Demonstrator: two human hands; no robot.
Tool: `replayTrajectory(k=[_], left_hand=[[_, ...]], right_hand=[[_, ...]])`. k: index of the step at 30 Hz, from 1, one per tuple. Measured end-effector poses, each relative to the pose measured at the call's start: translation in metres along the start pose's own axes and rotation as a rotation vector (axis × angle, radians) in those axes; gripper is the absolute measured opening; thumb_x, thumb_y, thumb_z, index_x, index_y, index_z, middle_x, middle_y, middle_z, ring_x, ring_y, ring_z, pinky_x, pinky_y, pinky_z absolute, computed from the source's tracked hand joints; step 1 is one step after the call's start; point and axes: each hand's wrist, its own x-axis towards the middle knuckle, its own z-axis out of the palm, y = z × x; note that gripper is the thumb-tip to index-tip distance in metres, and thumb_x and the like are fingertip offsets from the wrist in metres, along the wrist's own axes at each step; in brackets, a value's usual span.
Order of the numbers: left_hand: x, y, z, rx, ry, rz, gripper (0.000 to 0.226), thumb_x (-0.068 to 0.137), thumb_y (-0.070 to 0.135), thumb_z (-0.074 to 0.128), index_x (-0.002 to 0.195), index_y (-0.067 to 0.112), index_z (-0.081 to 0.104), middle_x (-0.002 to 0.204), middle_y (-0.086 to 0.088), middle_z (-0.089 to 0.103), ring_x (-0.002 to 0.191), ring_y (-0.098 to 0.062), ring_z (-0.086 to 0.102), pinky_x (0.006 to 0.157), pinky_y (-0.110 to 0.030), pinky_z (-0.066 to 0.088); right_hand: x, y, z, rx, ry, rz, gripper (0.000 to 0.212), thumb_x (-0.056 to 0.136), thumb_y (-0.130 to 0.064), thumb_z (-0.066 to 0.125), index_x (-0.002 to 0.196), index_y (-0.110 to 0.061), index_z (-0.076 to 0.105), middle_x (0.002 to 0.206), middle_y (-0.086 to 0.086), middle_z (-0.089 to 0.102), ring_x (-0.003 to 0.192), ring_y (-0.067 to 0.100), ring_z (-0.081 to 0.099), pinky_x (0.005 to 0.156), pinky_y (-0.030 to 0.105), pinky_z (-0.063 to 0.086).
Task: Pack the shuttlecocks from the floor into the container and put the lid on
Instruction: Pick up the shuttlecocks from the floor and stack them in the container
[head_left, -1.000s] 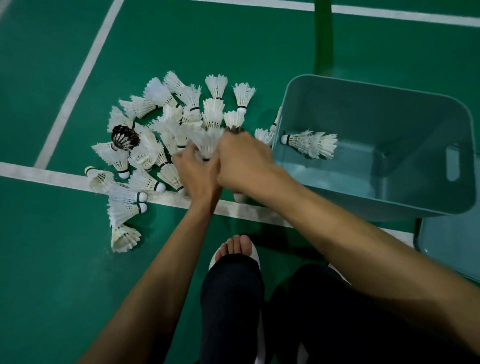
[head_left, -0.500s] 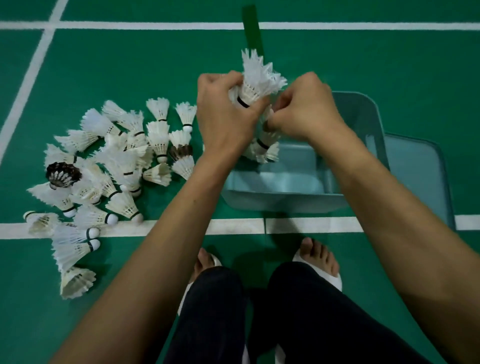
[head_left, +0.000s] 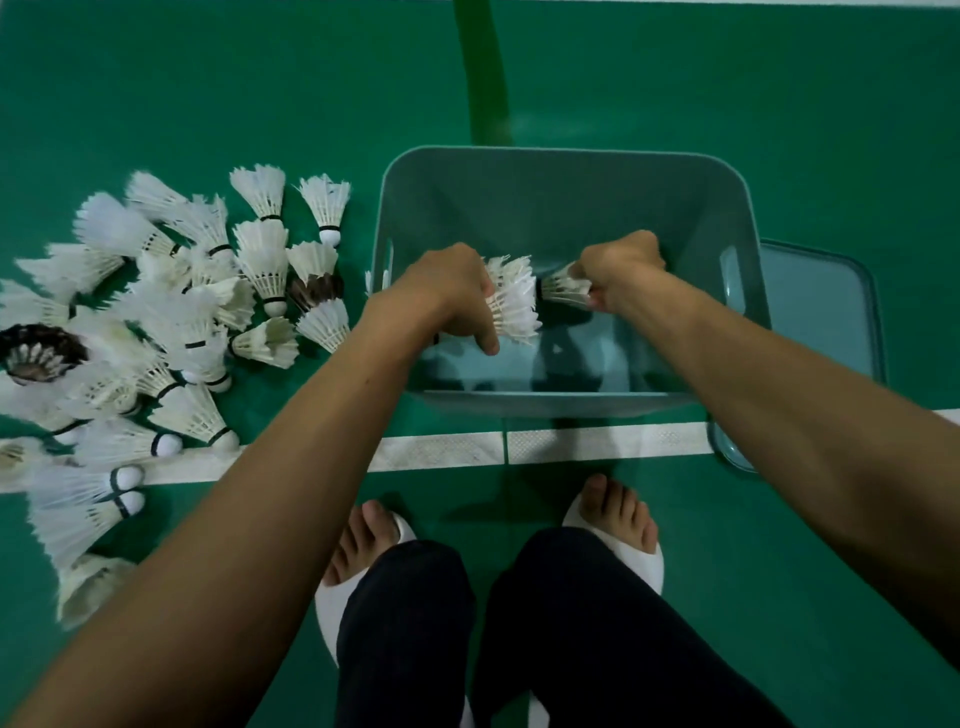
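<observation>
Head view: inside the container (head_left: 566, 151), the left hand (head_left: 447, 291) curls round a bunch of shuttlecocks (head_left: 514, 304), the right hand (head_left: 618, 273) pinches one; light, crushable feathers, likely best held near the cork; a pile (head_left: 208, 312) lies on the floor (head_left: 208, 78)

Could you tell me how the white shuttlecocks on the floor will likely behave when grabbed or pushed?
Probably very light: the left hand grips a bunch at once. The floor shuttlecocks have thin feather skirts, probably crushable if squeezed. Lying sideways and cone-shaped, they would likely roll in arcs.
</observation>
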Motion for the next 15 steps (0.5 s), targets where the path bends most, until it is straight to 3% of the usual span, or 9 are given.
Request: replayTrajectory(k=[2,5,6,7,8,9,10,12,15], left_hand=[[0.011,0.000,0.001,0.054,-0.055,-0.009,0.035,0.066,0.019,0.095,0.084,0.004,0.069,0.089,-0.019,0.071,0.078,-0.033,0.068,0.063,-0.037,0.054],[0.026,0.001,0.005,0.062,-0.092,-0.010,0.052,0.066,0.020,0.094,0.091,-0.011,0.060,0.099,-0.014,0.062,0.093,-0.031,0.065,0.072,-0.049,0.057],[0.030,0.001,0.006,0.044,-0.098,-0.002,0.055,0.066,0.021,0.094,0.092,-0.012,0.059,0.098,-0.017,0.062,0.087,-0.031,0.067,0.070,-0.047,0.057],[0.034,0.000,0.008,0.028,-0.107,0.010,0.052,0.066,0.022,0.094,0.088,-0.010,0.060,0.109,-0.013,0.057,0.076,-0.032,0.067,0.066,-0.044,0.055],[0.035,0.000,0.009,0.014,-0.114,0.020,0.045,0.066,0.022,0.094,0.081,-0.005,0.062,0.092,-0.031,0.060,0.067,-0.030,0.063,0.063,-0.040,0.051],[0.037,-0.001,0.011,0.002,-0.113,0.031,0.038,0.067,0.022,0.094,0.072,0.001,0.063,0.078,-0.016,0.059,0.069,-0.028,0.062,0.066,-0.038,0.051],[0.038,-0.002,0.013,0.001,-0.113,0.043,0.035,0.068,0.023,0.094,0.073,0.003,0.066,0.104,-0.020,0.072,0.081,-0.027,0.066,0.073,-0.038,0.055],[0.039,-0.006,0.019,0.013,-0.105,0.058,0.039,0.070,0.025,0.092,0.090,0.000,0.070,0.119,-0.012,0.070,0.104,-0.029,0.066,0.091,-0.037,0.055],[0.037,-0.010,0.022,-0.023,-0.092,0.074,0.039,0.073,0.025,0.091,0.078,0.018,0.053,0.104,-0.006,0.052,0.094,-0.019,0.050,0.085,-0.028,0.042]], right_hand=[[0.005,-0.004,0.011,0.083,-0.086,0.056,0.027,0.072,-0.002,0.084,0.096,0.000,0.071,0.087,0.015,0.076,0.072,0.029,0.076,0.065,0.044,0.065],[0.009,-0.008,0.027,0.172,-0.174,0.066,0.023,0.070,0.008,0.080,0.090,0.003,0.070,0.087,0.021,0.076,0.068,0.031,0.075,0.062,0.047,0.064],[0.009,-0.010,0.032,0.191,-0.179,0.060,0.022,0.070,0.009,0.079,0.088,0.003,0.069,0.087,0.021,0.076,0.063,0.029,0.073,0.058,0.042,0.063],[0.009,-0.012,0.036,0.210,-0.179,0.054,0.019,0.073,0.010,0.077,0.088,0.002,0.068,0.086,0.019,0.076,0.059,0.026,0.072,0.053,0.038,0.061],[0.009,-0.014,0.039,0.231,-0.173,0.049,0.018,0.075,0.009,0.076,0.089,0.001,0.067,0.083,0.018,0.075,0.059,0.025,0.072,0.051,0.036,0.060],[0.008,-0.016,0.040,0.250,-0.171,0.044,0.019,0.076,0.008,0.075,0.092,0.001,0.067,0.081,0.017,0.075,0.061,0.025,0.073,0.051,0.037,0.061],[0.006,-0.017,0.039,0.262,-0.179,0.043,0.021,0.076,0.008,0.074,0.095,0.001,0.068,0.080,0.016,0.074,0.061,0.026,0.073,0.053,0.038,0.061],[0.001,-0.018,0.033,0.290,-0.213,0.050,0.021,0.078,0.007,0.069,0.098,0.002,0.068,0.075,0.014,0.071,0.055,0.024,0.067,0.049,0.034,0.058],[-0.006,-0.017,0.017,0.337,-0.245,0.058,0.004,0.086,-0.001,0.061,0.089,-0.003,0.063,0.070,0.010,0.064,0.058,0.023,0.062,0.040,0.026,0.051]])
